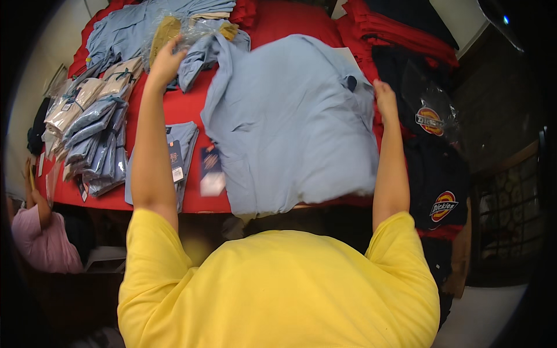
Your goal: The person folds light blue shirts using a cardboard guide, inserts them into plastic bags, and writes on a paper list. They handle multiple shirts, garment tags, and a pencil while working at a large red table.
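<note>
A light blue shirt lies spread across the red-covered table, its lower hem hanging over the near edge. My left hand reaches far out to the shirt's left sleeve and appears to grip its end. My right hand holds the shirt's right edge, fingers closed on the cloth. Both forearms stretch out from my yellow top.
Bagged folded garments are piled at the table's left. A folded blue garment with hang tags lies beside my left arm. Red garments and dark bagged clothes sit at right. A person in pink is at lower left.
</note>
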A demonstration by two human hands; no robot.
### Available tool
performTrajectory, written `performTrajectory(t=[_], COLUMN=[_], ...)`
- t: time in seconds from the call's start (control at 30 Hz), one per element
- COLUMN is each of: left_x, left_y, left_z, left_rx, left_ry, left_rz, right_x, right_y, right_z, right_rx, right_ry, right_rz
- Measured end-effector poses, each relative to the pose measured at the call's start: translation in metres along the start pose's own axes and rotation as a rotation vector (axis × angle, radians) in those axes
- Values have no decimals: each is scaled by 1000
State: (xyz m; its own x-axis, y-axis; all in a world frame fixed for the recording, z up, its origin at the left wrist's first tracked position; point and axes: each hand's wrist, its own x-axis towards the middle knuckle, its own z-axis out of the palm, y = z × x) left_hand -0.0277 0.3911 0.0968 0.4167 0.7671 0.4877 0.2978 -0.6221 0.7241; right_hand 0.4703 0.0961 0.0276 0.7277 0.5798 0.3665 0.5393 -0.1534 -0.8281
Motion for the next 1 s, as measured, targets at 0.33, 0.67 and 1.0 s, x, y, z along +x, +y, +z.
performTrajectory(t=[0.33,0.67,1.0], left_x=[-313,-328,-344], left_y=[70,44,49], left_z=[98,31,32], left_rx=[284,-726,-41], left_ry=[-335,6,87], left_rz=[-239,-842,-630], right_x=[-224,-188,-225], right_y=[48,86,153], right_z=[-53,-141,-160], right_rx=[-802,-55,-365], right_ry=[-41,115,-133], right_rz=[198,283,435])
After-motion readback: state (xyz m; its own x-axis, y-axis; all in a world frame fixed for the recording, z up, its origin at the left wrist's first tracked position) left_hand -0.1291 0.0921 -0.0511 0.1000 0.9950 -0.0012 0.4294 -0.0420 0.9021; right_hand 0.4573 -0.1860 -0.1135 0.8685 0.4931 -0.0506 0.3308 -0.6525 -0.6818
